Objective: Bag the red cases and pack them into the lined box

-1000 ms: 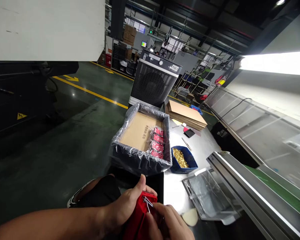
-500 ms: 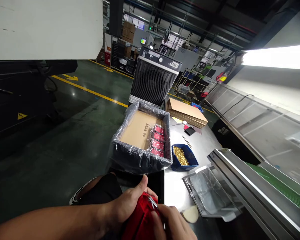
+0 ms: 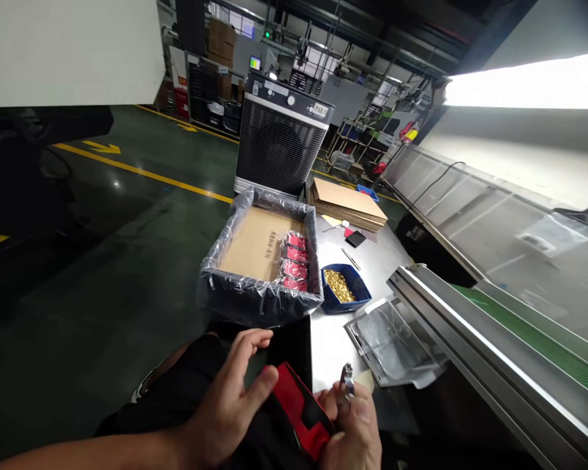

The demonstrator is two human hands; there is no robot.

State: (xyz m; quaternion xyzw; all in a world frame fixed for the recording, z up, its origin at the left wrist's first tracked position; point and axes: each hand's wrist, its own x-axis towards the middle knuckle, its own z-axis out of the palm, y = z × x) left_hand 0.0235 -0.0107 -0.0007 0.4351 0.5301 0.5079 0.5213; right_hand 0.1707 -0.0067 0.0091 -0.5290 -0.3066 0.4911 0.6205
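My left hand [image 3: 235, 391] rests with spread fingers on a red and black fabric piece [image 3: 298, 408] held over my lap, its thumb on the red part. My right hand [image 3: 350, 424] holds the piece's lower right end and pinches a small metal clip [image 3: 346, 378] that sticks up above its fingers. Just ahead stands a plastic-lined box [image 3: 259, 287] with a cardboard sheet inside and a row of wrapped red pieces [image 3: 291, 261] along its right side.
A blue bin of brass parts [image 3: 343, 287] sits right of the box on the steel table [image 3: 372, 261]. Clear plastic trays [image 3: 392, 336] lie near a conveyor rail [image 3: 470, 346]. Flat cardboard [image 3: 345, 202], a phone and a large fan unit [image 3: 279, 140] stand farther back.
My left hand has loosened from gripping the red piece to lying flat on it. The right hand has pulled the metal clip away to the right. The view shifted right and down.
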